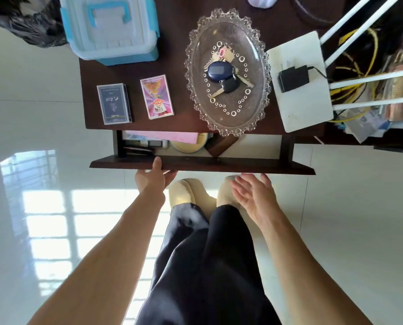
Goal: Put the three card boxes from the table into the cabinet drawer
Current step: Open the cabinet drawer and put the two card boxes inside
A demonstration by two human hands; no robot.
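Two card boxes lie flat on the dark wooden cabinet top [184, 127]: a dark blue box [114, 103] at the left and a pink and purple box [157, 96] beside it. Below the top's front edge the drawer [202, 164] stands partly pulled out, with a pink flat item [170, 136], a round beige object and a brown wallet-like thing inside. My left hand [154, 178] grips the drawer's front panel, thumb over its upper edge. My right hand [254, 195] hovers open just below the panel's right half, holding nothing.
A clear glass oval tray [193, 73] with keys and a blue fob sits mid-top. A white storage box with blue latches [111, 26] stands at the back left. A white router [298, 106] with a black adapter lies at the right, cables and clutter beyond. Glossy white floor lies below.
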